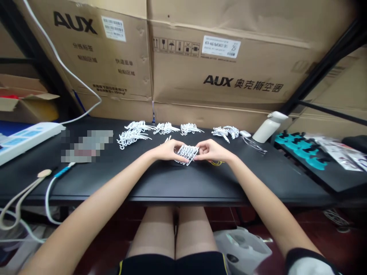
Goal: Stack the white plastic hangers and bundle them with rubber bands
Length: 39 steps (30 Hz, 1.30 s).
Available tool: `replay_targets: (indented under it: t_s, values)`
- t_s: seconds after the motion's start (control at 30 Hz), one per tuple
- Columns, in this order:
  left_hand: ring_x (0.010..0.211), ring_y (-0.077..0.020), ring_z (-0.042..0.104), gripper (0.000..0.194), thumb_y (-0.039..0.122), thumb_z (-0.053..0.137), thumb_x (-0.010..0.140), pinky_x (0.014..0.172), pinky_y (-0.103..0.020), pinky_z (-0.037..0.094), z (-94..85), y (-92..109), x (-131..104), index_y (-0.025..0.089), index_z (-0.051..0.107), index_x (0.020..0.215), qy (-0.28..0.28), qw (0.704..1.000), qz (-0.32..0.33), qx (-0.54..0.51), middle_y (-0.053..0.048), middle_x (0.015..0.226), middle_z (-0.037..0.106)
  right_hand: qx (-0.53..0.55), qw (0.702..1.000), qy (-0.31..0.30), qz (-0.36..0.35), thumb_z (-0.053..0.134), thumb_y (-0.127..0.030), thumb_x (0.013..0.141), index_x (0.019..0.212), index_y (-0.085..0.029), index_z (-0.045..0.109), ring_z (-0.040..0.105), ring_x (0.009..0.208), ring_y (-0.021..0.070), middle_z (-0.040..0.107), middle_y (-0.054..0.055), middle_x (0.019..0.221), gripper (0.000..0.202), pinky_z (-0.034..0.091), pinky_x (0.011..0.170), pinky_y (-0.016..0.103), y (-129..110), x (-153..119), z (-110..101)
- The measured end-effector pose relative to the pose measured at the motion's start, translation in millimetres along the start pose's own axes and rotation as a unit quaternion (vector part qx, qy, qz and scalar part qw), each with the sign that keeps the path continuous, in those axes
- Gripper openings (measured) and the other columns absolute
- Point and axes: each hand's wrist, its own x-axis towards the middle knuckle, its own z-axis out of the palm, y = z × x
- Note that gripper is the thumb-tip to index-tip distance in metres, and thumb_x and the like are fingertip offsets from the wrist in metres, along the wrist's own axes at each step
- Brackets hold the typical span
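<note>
Both hands hold a row of white hooks (187,152) just above the black table. My left hand (169,150) grips the row's left side, thumb in front. My right hand (214,150) pinches its right end between thumb and curled fingers. Behind them lie bunches of similar white hooks: a larger heap (132,134) at left, one bunch (165,128) beside it, another bunch (190,129) in the middle, and a bunch (225,132) at right. A yellow band (217,163), perhaps elastic, shows beneath my right hand.
On the black table (186,187) stand a white bottle (269,127) and glasses (254,145) at the right. Teal pieces (301,151) lie farther right. A white power strip (25,139) and a cable (49,198) are at left. Large cardboard boxes (177,84) wall off the back.
</note>
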Motion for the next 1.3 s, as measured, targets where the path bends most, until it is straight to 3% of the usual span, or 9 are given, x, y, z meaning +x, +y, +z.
replay_targets:
  t_s: [0.13,0.3,0.57,0.67,0.73,0.83,1.03,1.2,1.3]
  values:
    - [0.067,-0.0157,0.057,0.051,0.051,0.077,0.059,0.059,-0.023,0.039,14.1,-2,4,0.013,0.067,0.090,0.033,0.999,-0.001,0.015,-0.001,0.075,0.065,-0.006,1.000,-0.007,-0.018,0.076,-0.045,0.065,0.068,-0.014,0.056,0.046,0.041,0.0067,0.052,-0.005,0.051,0.036,0.036,0.040,0.020,3,4,7]
    - [0.065,-0.0152,0.056,0.049,0.049,0.078,0.057,0.059,-0.024,0.040,19.1,-1,5,0.013,0.066,0.088,0.040,0.999,0.008,-0.010,-0.001,0.072,0.064,-0.007,0.999,0.034,-0.040,0.079,-0.044,0.060,0.063,-0.014,0.056,0.047,0.043,0.0070,0.054,-0.004,0.052,0.038,0.038,0.041,0.020,3,6,15]
    - [0.061,-0.0158,0.059,0.040,0.045,0.081,0.056,0.057,-0.025,0.041,15.4,0,5,0.013,0.069,0.077,0.021,0.994,-0.067,-0.080,-0.001,0.067,0.067,0.069,0.997,0.016,-0.006,0.079,-0.044,0.062,0.081,-0.014,0.061,0.055,0.045,0.0099,0.061,-0.001,0.058,0.041,0.042,0.042,0.021,1,7,11]
    - [0.073,-0.0187,0.065,0.038,0.041,0.079,0.063,0.067,-0.027,0.048,14.2,0,5,0.014,0.070,0.086,0.041,0.973,-0.094,-0.207,-0.005,0.079,0.072,0.083,0.990,0.113,-0.028,0.076,-0.046,0.067,0.087,-0.014,0.062,0.053,0.046,0.0097,0.059,-0.001,0.058,0.040,0.042,0.042,0.022,3,9,9]
    - [0.079,-0.0194,0.068,0.039,0.041,0.076,0.068,0.071,-0.028,0.052,13.4,1,5,0.014,0.069,0.095,0.062,0.938,-0.112,-0.321,-0.008,0.090,0.073,0.076,0.978,0.188,-0.057,0.075,-0.046,0.067,0.089,-0.015,0.062,0.054,0.052,0.0108,0.061,0.001,0.065,0.040,0.044,0.046,0.023,5,11,11]
    - [0.077,-0.0177,0.069,0.038,0.040,0.073,0.074,0.067,-0.027,0.054,11.8,1,6,0.014,0.066,0.102,0.079,0.887,-0.143,-0.433,-0.010,0.095,0.073,0.059,0.965,0.236,-0.100,0.075,-0.045,0.068,0.093,-0.017,0.063,0.060,0.066,0.0142,0.065,0.004,0.080,0.040,0.050,0.057,0.027,6,13,19]
    - [0.075,-0.0160,0.070,0.033,0.043,0.060,0.085,0.061,-0.021,0.054,10.0,-3,9,0.012,0.068,0.093,0.045,0.860,-0.157,-0.483,-0.012,0.092,0.074,0.105,0.962,0.230,-0.107,0.073,-0.047,0.070,0.090,-0.016,0.066,0.061,0.061,0.0149,0.068,0.005,0.079,0.038,0.052,0.055,0.028,-1,13,34]
    - [0.070,-0.0156,0.070,0.033,0.042,0.057,0.088,0.059,-0.021,0.055,11.1,-2,10,0.011,0.068,0.093,0.069,0.855,-0.160,-0.489,-0.011,0.088,0.074,0.112,0.959,0.232,-0.118,0.075,-0.043,0.068,0.092,-0.015,0.069,0.062,0.062,0.0149,0.070,0.007,0.083,0.038,0.051,0.052,0.026,-2,12,34]
    - [0.067,-0.0168,0.070,0.034,0.043,0.060,0.085,0.058,-0.023,0.056,13.1,-1,10,0.011,0.067,0.095,0.084,0.854,-0.162,-0.487,-0.011,0.086,0.074,0.093,0.963,0.210,-0.140,0.073,-0.040,0.072,0.094,-0.015,0.069,0.065,0.074,0.0181,0.070,0.007,0.089,0.034,0.052,0.057,0.027,2,13,33]
